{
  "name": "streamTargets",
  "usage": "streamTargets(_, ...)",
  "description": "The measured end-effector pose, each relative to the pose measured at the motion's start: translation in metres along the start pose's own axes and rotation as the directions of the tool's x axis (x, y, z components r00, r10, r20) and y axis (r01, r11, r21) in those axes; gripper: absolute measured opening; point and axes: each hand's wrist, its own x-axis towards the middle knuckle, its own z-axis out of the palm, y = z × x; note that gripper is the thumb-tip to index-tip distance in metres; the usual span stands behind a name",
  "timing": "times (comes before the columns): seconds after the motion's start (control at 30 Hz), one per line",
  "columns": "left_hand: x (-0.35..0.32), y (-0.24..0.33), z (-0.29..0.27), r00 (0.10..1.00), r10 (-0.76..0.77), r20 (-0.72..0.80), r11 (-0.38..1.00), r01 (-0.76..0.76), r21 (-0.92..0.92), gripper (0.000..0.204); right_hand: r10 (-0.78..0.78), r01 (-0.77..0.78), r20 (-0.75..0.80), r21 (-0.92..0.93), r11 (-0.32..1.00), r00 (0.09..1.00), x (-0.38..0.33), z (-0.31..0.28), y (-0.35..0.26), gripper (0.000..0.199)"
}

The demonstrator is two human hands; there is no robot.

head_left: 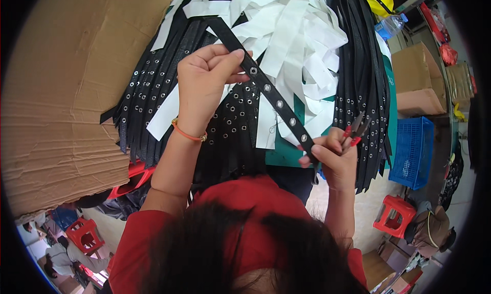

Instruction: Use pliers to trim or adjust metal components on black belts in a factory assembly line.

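Observation:
A black strap [273,95] with a row of metal eyelets stretches slantwise between my two hands. My left hand [204,71] is closed on its upper part, thumb on top, and the strap's far end reaches past it. With my right hand [335,161] I grip the lower end. The same hand also holds small scissors [356,131] with red on the handles, blades pointing up and away. Beneath the strap lies a heap of white strips [291,43]. Many black eyelet straps [148,89] lie left of the heap, and another bundle [360,84] is on the right.
A large cardboard sheet [66,89] rises on the left. The green table top [284,153] shows under the straps. To the right are a blue plastic crate [411,153], an open cardboard box [419,82], a water bottle [391,27] and a red stool [394,216].

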Motion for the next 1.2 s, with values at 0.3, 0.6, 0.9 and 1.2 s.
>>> streamTargets(0.3, -0.011, 0.002, -0.01, 1.0, -0.015, -0.003, 0.999, 0.015, -0.034, 0.014, 0.031, -0.031, 0.004, 0.028, 0.999, 1.0, -0.007, 0.001, -0.009, 0.035)
streamTargets(0.6, -0.045, -0.001, 0.024, 0.946, -0.176, 0.273, 0.979, 0.198, -0.055, 0.031, 0.044, -0.043, 0.036, -0.017, 0.999, 0.998, -0.002, 0.019, -0.02, 0.034)
streamTargets(0.9, 0.011, 0.009, -0.042, 0.95, 0.303, -0.079, 0.953, -0.304, 0.004, 0.024, -0.051, 0.052, 0.016, -0.127, 0.991, 0.999, -0.058, -0.061, -0.038, 0.034)
streamTargets(1.2, -0.005, 0.016, -0.017, 0.857, 0.338, 0.388, 0.77, -0.489, 0.41, 0.037, -0.189, 0.176, -0.034, -0.229, 0.957, 0.981, -0.036, -0.038, -0.064, 0.035)
